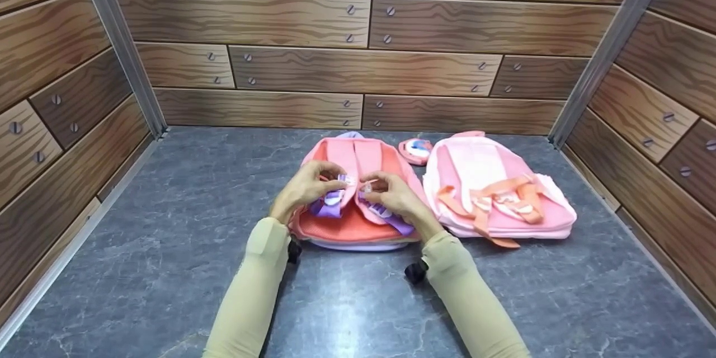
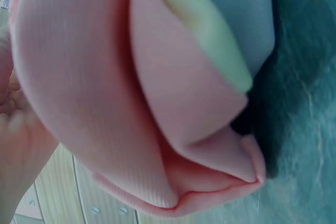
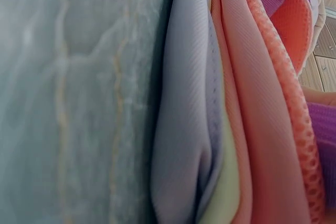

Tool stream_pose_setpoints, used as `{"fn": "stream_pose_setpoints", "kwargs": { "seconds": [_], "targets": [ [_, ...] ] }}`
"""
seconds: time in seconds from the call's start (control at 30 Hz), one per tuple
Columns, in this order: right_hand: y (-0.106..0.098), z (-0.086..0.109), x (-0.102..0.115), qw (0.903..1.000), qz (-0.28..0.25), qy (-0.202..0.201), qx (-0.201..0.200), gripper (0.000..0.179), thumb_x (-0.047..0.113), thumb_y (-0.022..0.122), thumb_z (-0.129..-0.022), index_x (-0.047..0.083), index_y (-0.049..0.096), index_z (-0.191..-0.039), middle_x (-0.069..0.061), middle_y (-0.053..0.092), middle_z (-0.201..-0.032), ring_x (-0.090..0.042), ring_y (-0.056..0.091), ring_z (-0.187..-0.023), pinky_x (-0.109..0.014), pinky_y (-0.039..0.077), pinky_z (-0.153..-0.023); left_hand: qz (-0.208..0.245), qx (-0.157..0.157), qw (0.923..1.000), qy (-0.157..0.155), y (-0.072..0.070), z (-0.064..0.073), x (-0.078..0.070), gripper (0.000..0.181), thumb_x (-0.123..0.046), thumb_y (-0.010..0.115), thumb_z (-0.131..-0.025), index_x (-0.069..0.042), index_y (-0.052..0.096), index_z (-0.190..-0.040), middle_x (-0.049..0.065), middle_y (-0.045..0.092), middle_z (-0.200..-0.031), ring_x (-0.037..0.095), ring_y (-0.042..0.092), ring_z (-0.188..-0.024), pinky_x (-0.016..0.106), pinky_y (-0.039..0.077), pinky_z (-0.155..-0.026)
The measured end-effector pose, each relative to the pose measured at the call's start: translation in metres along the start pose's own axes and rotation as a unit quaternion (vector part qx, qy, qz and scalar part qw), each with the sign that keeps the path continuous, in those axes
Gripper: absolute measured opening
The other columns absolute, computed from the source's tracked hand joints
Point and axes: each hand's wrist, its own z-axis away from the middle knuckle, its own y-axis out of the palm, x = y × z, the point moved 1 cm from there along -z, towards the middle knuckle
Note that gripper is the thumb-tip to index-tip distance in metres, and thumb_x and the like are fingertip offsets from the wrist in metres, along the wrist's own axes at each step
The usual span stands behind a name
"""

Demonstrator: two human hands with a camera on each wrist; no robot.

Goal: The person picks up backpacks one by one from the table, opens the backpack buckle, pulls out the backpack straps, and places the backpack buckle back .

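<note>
A coral backpack (image 1: pixel 358 232) lies on the dark tabletop, its padded back and two shoulder straps facing up. My left hand (image 1: pixel 306 189) pinches a small pale buckle piece (image 1: pixel 347 179) at the left strap, between thumb and fingers. Opposite it, my right hand (image 1: pixel 396 194) pinches another small pale piece (image 1: pixel 366 188) by the right strap. The two pieces are apart. Purple webbing (image 1: pixel 326 211) with a pale adjuster hangs below my left fingers. In the right wrist view, the backpack's layered side (image 3: pixel 262 108) shows with purple webbing (image 3: pixel 323 129); the fingertips are hidden there.
A pink backpack (image 1: pixel 475 159) with orange straps lies close on the right. Between the two bags, toward the back, is a small round coral pouch (image 1: pixel 415 151). Wood-patterned walls (image 1: pixel 358 70) enclose the grey marbled table (image 1: pixel 184 268) at the back and sides.
</note>
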Motion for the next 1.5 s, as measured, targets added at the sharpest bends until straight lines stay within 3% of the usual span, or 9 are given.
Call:
{"fn": "stream_pose_setpoints", "kwargs": {
  "seconds": [0.17, 0.37, 0.47, 0.77, 1.13, 1.5],
  "targets": [
    [-0.002, 0.001, 0.0, 0.9996, 0.023, -0.017, 0.002, 0.029, -0.002, 0.066, -0.085, -0.003, 0.063, -0.114, -0.008, 0.065, -0.097, -0.011, 0.056, -0.082, -0.021, 0.045, -0.071, -0.002, -0.003, 1.0, -0.009, 0.001, 0.001, 0.0, 0.02, -0.018, 0.075, -0.085, -0.007, 0.074, -0.102, 0.002, 0.067, -0.088, 0.012, 0.058, -0.081, 0.027, 0.047, -0.074],
    [-0.006, 0.001, 0.003, 0.9995, 0.026, -0.017, -0.007, 0.044, -0.004, 0.063, -0.082, -0.003, 0.061, -0.127, -0.02, 0.064, -0.123, -0.027, 0.059, -0.112, -0.028, 0.047, -0.091, -0.011, 0.0, 0.9999, -0.006, 0.002, 0.002, 0.0, 0.021, -0.019, 0.077, -0.084, -0.007, 0.074, -0.101, 0.003, 0.067, -0.088, 0.012, 0.057, -0.081, 0.025, 0.046, -0.073],
    [-0.008, 0.001, 0.005, 0.9996, 0.015, -0.021, -0.016, 0.044, -0.003, 0.063, -0.084, -0.003, 0.06, -0.128, -0.022, 0.062, -0.128, -0.031, 0.057, -0.119, -0.031, 0.046, -0.097, -0.012, 0.0, 0.9999, -0.008, 0.003, 0.002, 0.0, 0.02, -0.019, 0.077, -0.084, -0.007, 0.074, -0.1, 0.002, 0.066, -0.087, 0.012, 0.056, -0.08, 0.025, 0.045, -0.072],
    [0.001, 0.001, 0.009, 0.997, -0.024, -0.054, -0.049, 0.032, 0.001, 0.069, -0.087, -0.004, 0.067, -0.118, -0.018, 0.069, -0.115, -0.015, 0.063, -0.099, -0.02, 0.049, -0.084, -0.034, -0.005, 0.9993, 0.016, 0.006, 0.0, -0.002, 0.017, -0.018, 0.075, -0.085, -0.009, 0.074, -0.099, 0.001, 0.066, -0.084, 0.011, 0.055, -0.079, 0.025, 0.044, -0.072],
    [0.015, 0.001, 0.011, 0.9979, -0.002, -0.055, -0.036, 0.036, 0.006, 0.069, -0.088, 0.004, 0.066, -0.124, -0.015, 0.067, -0.121, -0.018, 0.065, -0.095, -0.027, 0.053, -0.079, -0.055, -0.005, 0.9973, 0.049, 0.01, -0.001, -0.005, 0.015, -0.013, 0.072, -0.087, -0.007, 0.073, -0.101, 0.003, 0.064, -0.081, 0.012, 0.053, -0.075, 0.025, 0.042, -0.069],
    [0.016, 0.0, 0.011, 0.9948, 0.026, -0.071, -0.068, 0.038, 0.002, 0.073, -0.082, 0.002, 0.068, -0.119, -0.014, 0.069, -0.114, -0.02, 0.062, -0.091, -0.021, 0.049, -0.074, -0.004, -0.03, 0.9977, 0.061, 0.016, -0.001, -0.01, 0.02, -0.008, 0.075, -0.084, -0.002, 0.068, -0.101, 0.011, 0.067, -0.088, 0.015, 0.056, -0.079, 0.031, 0.047, -0.075]
  ]
}}
